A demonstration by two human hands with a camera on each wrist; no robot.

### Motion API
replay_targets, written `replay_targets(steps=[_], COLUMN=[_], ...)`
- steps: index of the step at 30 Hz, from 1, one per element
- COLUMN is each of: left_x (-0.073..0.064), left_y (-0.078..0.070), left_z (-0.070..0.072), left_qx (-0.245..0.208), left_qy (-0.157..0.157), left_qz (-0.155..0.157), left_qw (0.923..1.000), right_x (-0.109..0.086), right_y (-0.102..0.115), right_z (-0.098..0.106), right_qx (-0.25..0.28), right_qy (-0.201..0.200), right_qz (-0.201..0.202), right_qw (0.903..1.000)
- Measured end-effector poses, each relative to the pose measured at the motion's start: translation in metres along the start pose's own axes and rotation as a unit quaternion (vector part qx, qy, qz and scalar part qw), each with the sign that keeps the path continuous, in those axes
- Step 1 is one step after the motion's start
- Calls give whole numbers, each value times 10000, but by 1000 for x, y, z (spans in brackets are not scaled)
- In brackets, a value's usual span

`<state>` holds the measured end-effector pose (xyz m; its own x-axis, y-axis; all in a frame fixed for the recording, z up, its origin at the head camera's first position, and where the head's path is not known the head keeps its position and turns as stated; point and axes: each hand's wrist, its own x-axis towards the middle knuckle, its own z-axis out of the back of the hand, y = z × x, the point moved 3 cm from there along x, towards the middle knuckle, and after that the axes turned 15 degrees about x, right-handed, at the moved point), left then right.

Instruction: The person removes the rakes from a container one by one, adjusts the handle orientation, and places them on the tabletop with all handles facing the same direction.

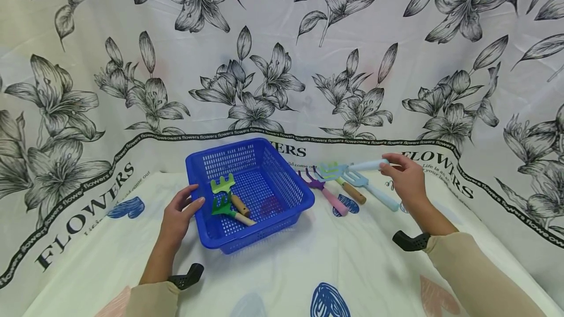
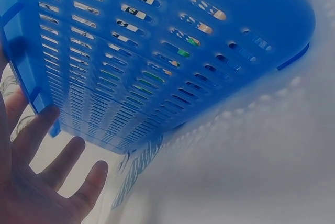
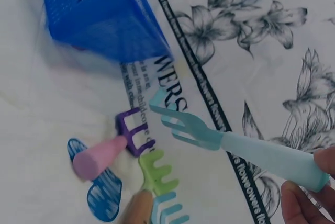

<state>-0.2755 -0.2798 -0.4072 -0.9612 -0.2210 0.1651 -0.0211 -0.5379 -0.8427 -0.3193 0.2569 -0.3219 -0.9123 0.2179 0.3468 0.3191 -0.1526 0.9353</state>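
A blue plastic basket (image 1: 264, 221) sits tilted on the cloth, left of centre. My left hand (image 1: 178, 212) holds its left rim between thumb and forefinger; the other fingers spread beside the wall in the left wrist view. Inside the basket lie a light green hand rake (image 1: 223, 183) with a wooden handle and a dark green hand rake (image 1: 223, 206). My right hand (image 1: 406, 180) pinches the handle end of a light blue hand rake (image 3: 272, 160), raised above the cloth with its tines toward the basket.
Right of the basket lie a purple hand rake (image 1: 335, 202) with a pink handle, a green one with a wooden handle (image 1: 354, 193), and another light blue hand rake (image 1: 382, 196). A flower-printed curtain (image 1: 282, 23) rises behind the cloth (image 1: 264, 278).
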Motion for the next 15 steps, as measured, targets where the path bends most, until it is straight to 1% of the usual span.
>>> replay_targets(steps=[3, 5, 8, 12, 15], left_x=[0, 0, 1, 2, 2], left_y=[1, 1, 2, 3, 4], left_z=[0, 0, -1, -1, -2], left_qx=[15, 16, 32, 31, 16], left_qy=[-3, -12, -31, -49, -45], left_qz=[19, 29, 25, 21, 41], left_qw=[10000, 10000, 10000, 10000, 10000], right_x=[0, 0, -1, -3, -4], right_y=[-8, -13, -20, -28, -33], right_z=[8, 13, 20, 28, 33], right_qx=[-30, 64, 364, 775, 902], right_qy=[-210, -352, -570, -866, -1030], right_qz=[-61, -133, -364, -725, -893], right_qw=[9998, 9993, 9970, 9906, 9865])
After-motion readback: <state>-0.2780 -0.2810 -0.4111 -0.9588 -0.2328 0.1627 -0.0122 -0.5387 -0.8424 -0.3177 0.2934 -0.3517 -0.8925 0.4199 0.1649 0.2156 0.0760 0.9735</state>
